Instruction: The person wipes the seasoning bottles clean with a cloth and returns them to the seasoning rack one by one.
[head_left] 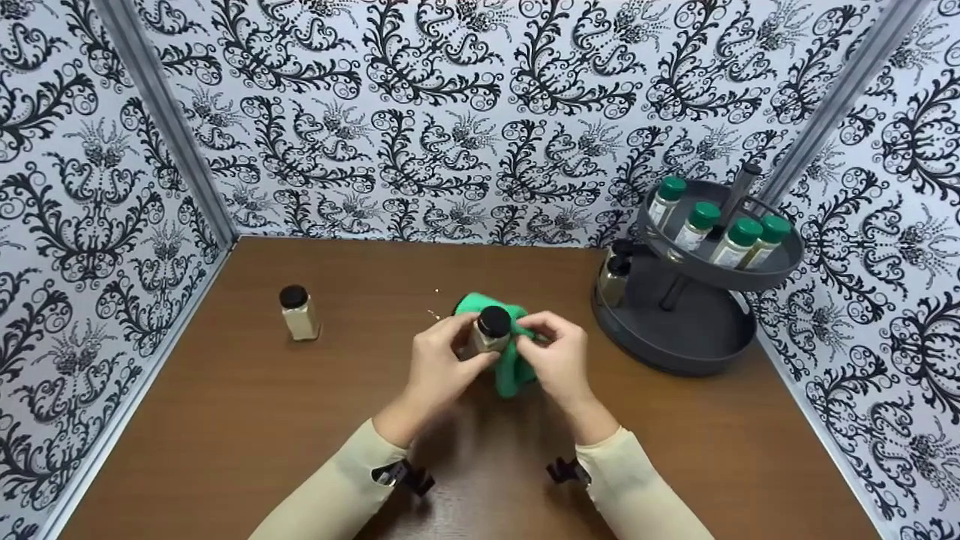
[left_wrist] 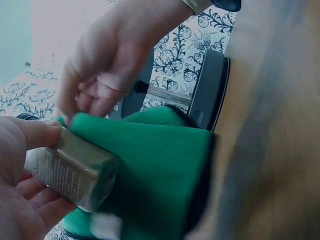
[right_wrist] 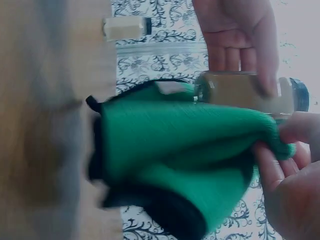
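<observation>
My left hand (head_left: 442,364) grips a square spice jar (head_left: 491,330) with a black lid and pale powder inside, thumb on one side and fingers on the other. In the left wrist view, printed text runs along the face of this jar (left_wrist: 70,175). A green cloth (right_wrist: 180,135) with dark edging hangs from my right hand (head_left: 556,356), pinched between thumb and fingers beside the jar. In the right wrist view, the cloth covers part of the jar's lower side. Both hands are raised over the middle of the table.
Another black-lidded jar (head_left: 301,315) stands on the brown table (head_left: 360,285) at left. A dark two-tier rack (head_left: 675,352) stands at right, with several green-capped jars (head_left: 697,225) on top and black-lidded jars (head_left: 613,281) below. Small pale crumbs (head_left: 433,313) lie behind my left hand.
</observation>
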